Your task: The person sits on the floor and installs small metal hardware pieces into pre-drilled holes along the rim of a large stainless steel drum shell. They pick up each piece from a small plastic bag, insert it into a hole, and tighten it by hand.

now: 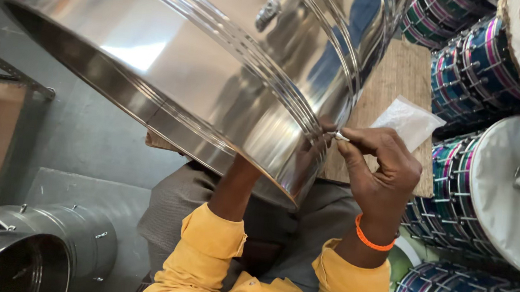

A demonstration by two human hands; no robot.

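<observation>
A big shiny steel drum shell (173, 65) fills the upper middle, tilted over my lap. My right hand (378, 171), with an orange band at the wrist, pinches a small silver screw or bolt (341, 136) against the shell's outer wall near its ribbed band. My left forearm (235, 184) reaches up inside the shell from below; that hand is hidden behind the metal. A small metal lug (269, 12) sits higher on the shell wall.
A small clear plastic bag (407, 119) lies on a wooden board (395, 76) to the right. Stacked colourful finished drums (486, 182) line the right side. Bare steel shells (29, 245) lie on the floor at lower left. A metal shelf frame (12, 77) stands at left.
</observation>
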